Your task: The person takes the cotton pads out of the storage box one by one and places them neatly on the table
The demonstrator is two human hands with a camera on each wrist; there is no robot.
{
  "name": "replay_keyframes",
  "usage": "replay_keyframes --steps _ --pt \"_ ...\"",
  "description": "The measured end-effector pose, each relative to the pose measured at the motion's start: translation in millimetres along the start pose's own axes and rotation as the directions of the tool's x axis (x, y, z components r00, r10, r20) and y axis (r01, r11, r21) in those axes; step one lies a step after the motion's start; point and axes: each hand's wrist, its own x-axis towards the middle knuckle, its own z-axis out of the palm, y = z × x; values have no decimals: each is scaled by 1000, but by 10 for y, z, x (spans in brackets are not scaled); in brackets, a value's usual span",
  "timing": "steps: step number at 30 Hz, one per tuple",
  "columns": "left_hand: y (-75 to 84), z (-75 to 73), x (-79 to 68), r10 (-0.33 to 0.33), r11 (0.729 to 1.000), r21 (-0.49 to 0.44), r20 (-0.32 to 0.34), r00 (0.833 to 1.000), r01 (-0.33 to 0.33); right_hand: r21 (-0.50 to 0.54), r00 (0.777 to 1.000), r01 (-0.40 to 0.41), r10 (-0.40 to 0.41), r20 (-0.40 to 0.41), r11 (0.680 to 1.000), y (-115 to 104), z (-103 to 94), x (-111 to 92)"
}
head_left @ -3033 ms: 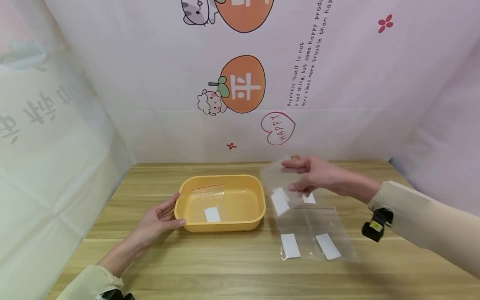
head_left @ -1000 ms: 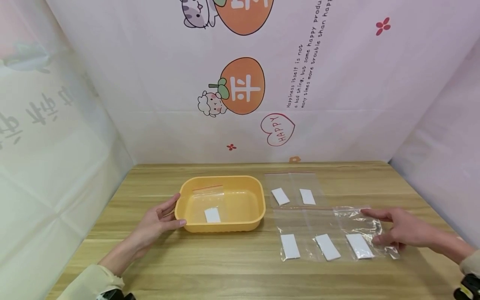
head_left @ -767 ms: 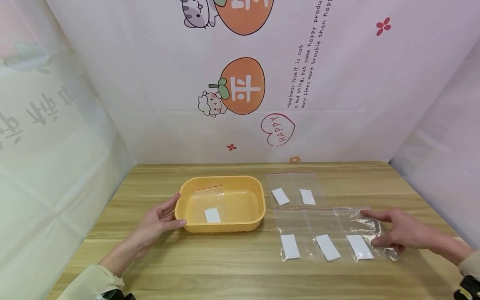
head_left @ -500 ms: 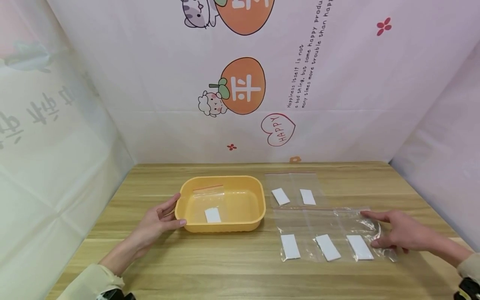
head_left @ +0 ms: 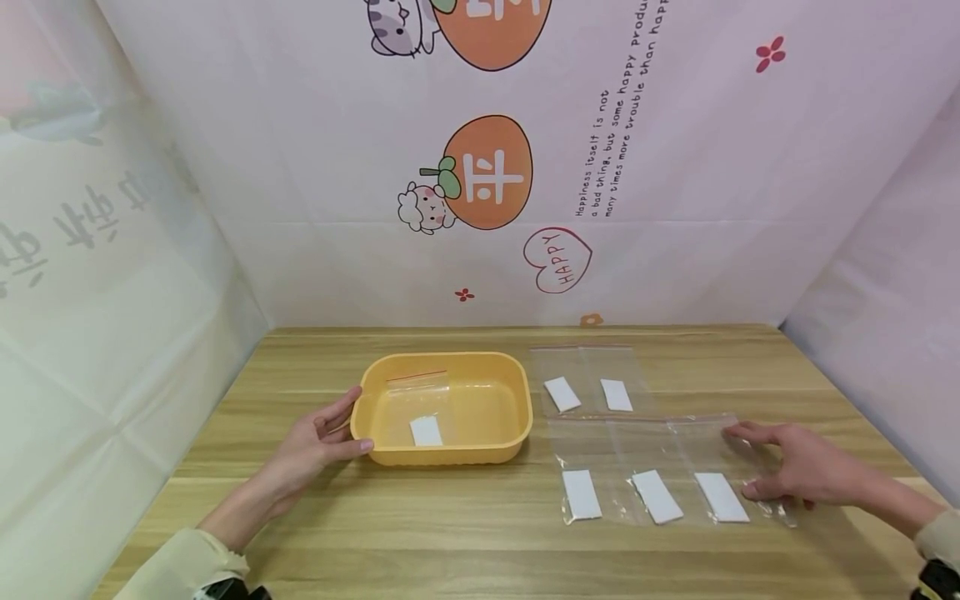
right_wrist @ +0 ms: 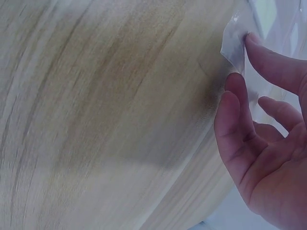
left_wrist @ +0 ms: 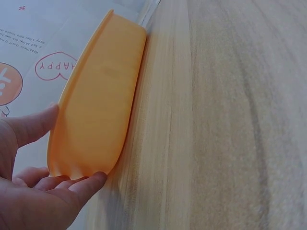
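A yellow plastic basin (head_left: 480, 454) stands on the wooden table, holding a clear zip bag (head_left: 390, 408) with a white rectangular piece (head_left: 426, 431) inside. My left hand (head_left: 318, 437) grips its left end, thumb at the rim and fingers along the end wall (left_wrist: 96, 91). To the right, my right hand (head_left: 806, 462) rests at the right edge of another zip bag (head_left: 701, 442), which contains a white piece (head_left: 722, 497). Its thumb (right_wrist: 276, 69) touches the film and the other fingers bend loosely beside the lifted bag corner (right_wrist: 233, 43).
More clear zip bags lie right of the basin in two rows, each with a white piece (head_left: 582, 494) in it. The front row overlaps the back row slightly. A printed white cloth (head_left: 337, 167) hangs behind the table (head_left: 420, 533).
Three seconds ago my right hand held a zip bag above the back row; that hand is now at the front row's right end. The bag there has flattened. My left hand stayed on the basin.
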Motion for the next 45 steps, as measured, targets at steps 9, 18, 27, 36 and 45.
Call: replay_keyframes --steps 9,18,27,36,45 --pt "-22 7 -2 35 999 -13 23 999 -35 -97 999 8 -12 -44 995 -61 -64 28" --pt "27 24 -7 49 999 -10 20 999 -49 -299 993 73 -97 -67 952 -699 -361 298" --pt "-12 25 -10 43 999 -17 19 999 -42 -233 989 137 -147 -29 963 -1560 -258 736" --pt "-15 -11 10 40 999 -10 4 999 -40 -158 967 253 -253 24 954 -2262 112 1394" --pt "-10 -20 23 46 999 -18 14 999 -46 -79 952 292 -283 115 953 -2727 715 1973"
